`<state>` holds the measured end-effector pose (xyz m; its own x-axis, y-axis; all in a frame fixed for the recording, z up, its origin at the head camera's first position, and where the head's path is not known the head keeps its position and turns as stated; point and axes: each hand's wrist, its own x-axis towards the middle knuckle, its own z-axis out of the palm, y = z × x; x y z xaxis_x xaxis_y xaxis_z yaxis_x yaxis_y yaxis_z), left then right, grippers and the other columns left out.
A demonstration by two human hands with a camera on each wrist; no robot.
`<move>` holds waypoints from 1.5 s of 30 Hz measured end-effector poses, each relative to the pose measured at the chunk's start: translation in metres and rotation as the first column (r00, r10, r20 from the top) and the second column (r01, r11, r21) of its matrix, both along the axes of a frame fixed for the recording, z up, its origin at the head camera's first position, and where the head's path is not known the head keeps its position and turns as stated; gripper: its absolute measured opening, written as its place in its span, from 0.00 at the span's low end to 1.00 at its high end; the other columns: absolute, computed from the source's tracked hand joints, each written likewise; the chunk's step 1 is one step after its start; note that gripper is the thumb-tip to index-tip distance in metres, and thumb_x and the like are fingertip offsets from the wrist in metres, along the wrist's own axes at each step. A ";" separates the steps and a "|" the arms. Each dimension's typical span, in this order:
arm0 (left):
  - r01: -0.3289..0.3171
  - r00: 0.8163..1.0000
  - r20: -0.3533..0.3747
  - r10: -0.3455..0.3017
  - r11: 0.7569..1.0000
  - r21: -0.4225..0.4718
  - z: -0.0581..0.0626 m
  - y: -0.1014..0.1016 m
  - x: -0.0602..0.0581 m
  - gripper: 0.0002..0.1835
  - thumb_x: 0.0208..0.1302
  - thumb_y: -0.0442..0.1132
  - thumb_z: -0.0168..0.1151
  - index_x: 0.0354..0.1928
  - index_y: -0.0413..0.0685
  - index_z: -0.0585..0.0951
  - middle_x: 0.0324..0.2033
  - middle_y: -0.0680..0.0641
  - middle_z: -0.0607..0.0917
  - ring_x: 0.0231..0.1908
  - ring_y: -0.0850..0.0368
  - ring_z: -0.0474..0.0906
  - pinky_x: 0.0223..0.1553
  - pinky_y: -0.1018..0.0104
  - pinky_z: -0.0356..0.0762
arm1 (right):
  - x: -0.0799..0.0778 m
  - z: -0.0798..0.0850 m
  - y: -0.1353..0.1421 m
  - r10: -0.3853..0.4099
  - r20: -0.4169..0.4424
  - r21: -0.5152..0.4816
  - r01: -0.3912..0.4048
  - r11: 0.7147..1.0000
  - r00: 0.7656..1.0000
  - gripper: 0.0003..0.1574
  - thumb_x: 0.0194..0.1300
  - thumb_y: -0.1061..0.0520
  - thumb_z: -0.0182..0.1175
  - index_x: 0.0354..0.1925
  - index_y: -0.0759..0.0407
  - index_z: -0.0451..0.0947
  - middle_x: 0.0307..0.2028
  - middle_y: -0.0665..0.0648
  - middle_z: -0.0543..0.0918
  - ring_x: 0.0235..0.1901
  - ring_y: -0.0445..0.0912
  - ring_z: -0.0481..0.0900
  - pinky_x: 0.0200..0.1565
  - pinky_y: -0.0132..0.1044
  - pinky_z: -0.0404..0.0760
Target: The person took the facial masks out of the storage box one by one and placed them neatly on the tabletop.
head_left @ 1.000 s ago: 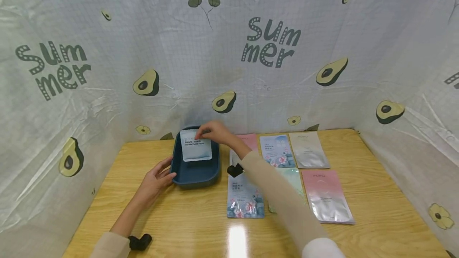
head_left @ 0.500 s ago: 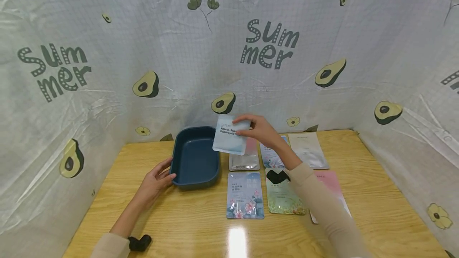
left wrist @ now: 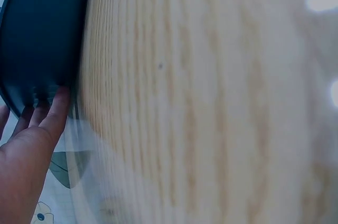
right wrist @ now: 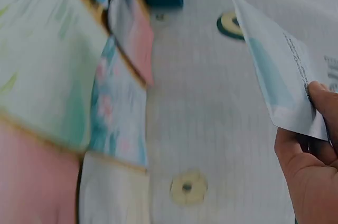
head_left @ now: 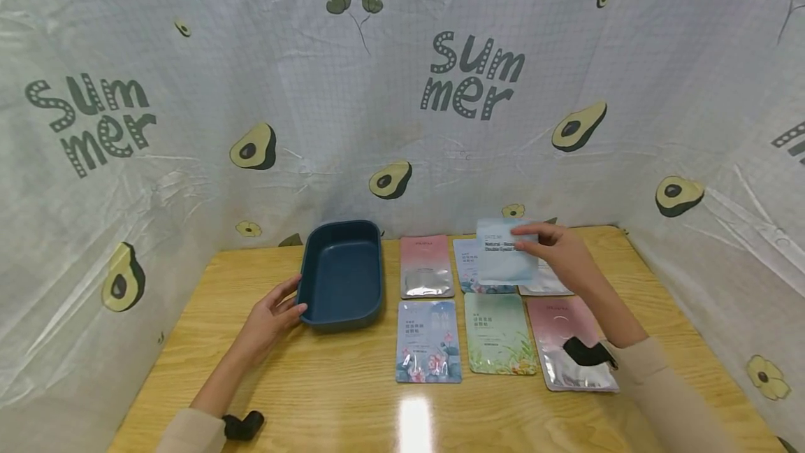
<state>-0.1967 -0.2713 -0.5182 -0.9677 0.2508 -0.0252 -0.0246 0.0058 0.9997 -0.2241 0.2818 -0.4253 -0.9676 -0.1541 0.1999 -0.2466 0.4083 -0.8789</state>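
My right hand (head_left: pixel 562 254) pinches a small pale blue packet labelled "Double Eyelid" (head_left: pixel 503 261) by its right edge. It hangs above the back row of packets, hiding part of a blue floral packet (head_left: pixel 467 265) and a silvery one (head_left: pixel 553 284). The right wrist view shows the packet (right wrist: pixel 280 71) tilted between thumb and fingers. At the left, my left hand (head_left: pixel 273 313) rests against the side of a dark blue tray (head_left: pixel 308 268). Its fingers (left wrist: pixel 55 113) lie fairly straight along the tray's wall in the left wrist view.
Flat packets lie in two rows on the wooden table (head_left: pixel 339 383): pink and silver (head_left: pixel 428 268), blue floral (head_left: pixel 429 341), green (head_left: pixel 499 334), and pink and silver at the right (head_left: pixel 569 351). An avocado-printed sheet (head_left: pixel 314 124) walls the back and sides.
My right hand has carried the small packet from over the tray to the right, above the back-row packets. The left hand has stayed at the tray, whose bare inside now shows.
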 end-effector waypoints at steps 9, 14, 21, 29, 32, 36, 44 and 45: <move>0.003 1.000 -0.009 -0.003 1.000 -0.002 0.000 0.002 0.000 0.38 0.75 0.34 0.58 0.80 0.41 0.52 0.77 0.36 0.53 0.65 0.61 0.70 0.54 0.71 0.80 | 0.038 -0.019 0.108 -0.007 -0.002 0.067 0.007 0.998 1.000 0.30 0.71 0.60 0.64 0.68 0.60 0.72 0.55 0.38 0.76 0.47 0.29 0.79 0.41 0.25 0.80; -0.002 1.000 -0.011 0.002 1.000 -0.014 0.001 0.003 0.000 0.38 0.75 0.33 0.58 0.80 0.41 0.53 0.77 0.36 0.53 0.63 0.66 0.72 0.53 0.71 0.80 | 0.063 -0.029 0.148 -0.075 0.023 0.111 0.072 0.991 0.997 0.28 0.72 0.61 0.63 0.67 0.59 0.70 0.53 0.32 0.74 0.47 0.22 0.76 0.41 0.20 0.79; -0.008 1.000 -0.012 0.007 1.000 -0.022 0.000 0.003 0.001 0.38 0.75 0.33 0.59 0.80 0.41 0.53 0.76 0.36 0.54 0.60 0.72 0.73 0.53 0.71 0.80 | 0.087 -0.051 0.179 -0.182 0.058 0.275 0.159 0.948 0.982 0.32 0.73 0.52 0.63 0.67 0.67 0.69 0.57 0.41 0.77 0.46 0.14 0.66 0.41 0.14 0.73; -0.012 1.000 -0.004 0.012 1.000 -0.017 0.000 0.002 0.001 0.38 0.74 0.34 0.59 0.80 0.41 0.54 0.76 0.36 0.55 0.61 0.69 0.73 0.53 0.71 0.80 | 0.095 -0.075 0.192 -0.223 0.180 0.427 0.128 0.895 0.958 0.38 0.74 0.49 0.62 0.68 0.75 0.66 0.66 0.82 0.65 0.56 0.54 0.77 0.37 0.16 0.71; -0.013 1.000 -0.004 0.013 1.000 -0.018 0.000 0.002 0.000 0.38 0.74 0.34 0.59 0.80 0.42 0.54 0.76 0.37 0.55 0.61 0.69 0.73 0.53 0.71 0.80 | 0.090 -0.077 0.190 -0.221 0.149 0.515 0.115 0.850 0.964 0.33 0.70 0.56 0.66 0.63 0.76 0.71 0.62 0.84 0.68 0.55 0.71 0.76 0.42 0.29 0.81; -0.005 1.000 0.000 0.005 1.000 -0.029 -0.001 0.002 -0.001 0.38 0.75 0.34 0.59 0.80 0.42 0.54 0.77 0.37 0.54 0.60 0.73 0.73 0.54 0.71 0.80 | 0.086 -0.082 0.185 -0.230 0.102 0.637 0.114 0.763 0.968 0.27 0.63 0.62 0.69 0.56 0.76 0.76 0.53 0.83 0.76 0.47 0.73 0.79 0.44 0.58 0.82; -0.005 1.000 0.013 0.005 0.999 -0.037 -0.001 0.003 0.000 0.38 0.74 0.36 0.60 0.80 0.43 0.54 0.77 0.39 0.54 0.59 0.73 0.73 0.54 0.72 0.79 | 0.087 -0.094 0.172 -0.169 -0.028 0.722 0.137 0.679 0.985 0.21 0.57 0.69 0.67 0.49 0.78 0.78 0.43 0.82 0.78 0.41 0.72 0.79 0.39 0.63 0.79; -0.004 1.000 0.014 0.004 0.999 -0.051 -0.001 0.003 0.000 0.38 0.75 0.37 0.60 0.80 0.44 0.54 0.77 0.39 0.54 0.60 0.72 0.73 0.54 0.72 0.79 | 0.089 -0.094 0.169 -0.167 -0.054 0.735 0.153 0.660 0.984 0.21 0.57 0.69 0.67 0.49 0.78 0.78 0.44 0.82 0.77 0.42 0.73 0.78 0.40 0.63 0.78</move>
